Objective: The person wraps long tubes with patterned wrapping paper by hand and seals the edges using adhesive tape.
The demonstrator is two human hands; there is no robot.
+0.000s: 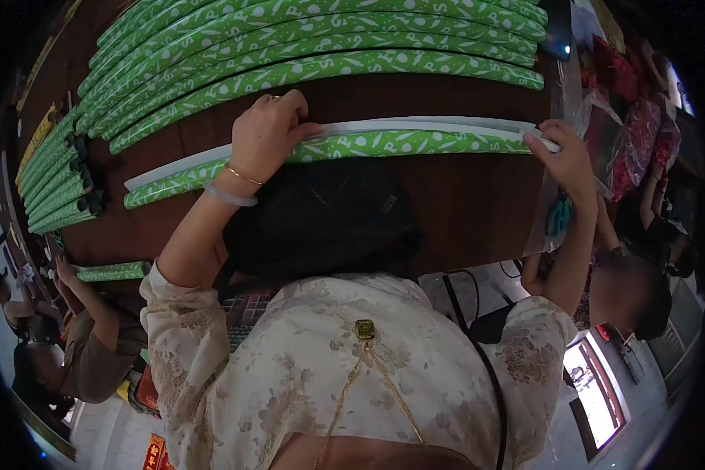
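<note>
A green roll of patterned wrapping paper (pixel 415 143) with white prints lies across the dark table in front of me. Its loose edge stands up along the far side and shows the white back. My left hand (pixel 268 135) is closed on the roll left of its middle, thumb and bent fingers at the white edge. At the right end, my right hand (pixel 562 155) grips the roll, with the thumb on the near side and fingers over the far side. Just beyond lie several finished-looking green rolls (pixel 329 69) side by side.
More green rolls (pixel 55 184) are stacked at the table's left end. A black bag (pixel 321 219) sits at the near edge before me. Teal scissors (pixel 558 215) lie at the right edge, near red plastic-wrapped goods (pixel 630 133). Co-workers sit left and right, one holding a green roll (pixel 116 272).
</note>
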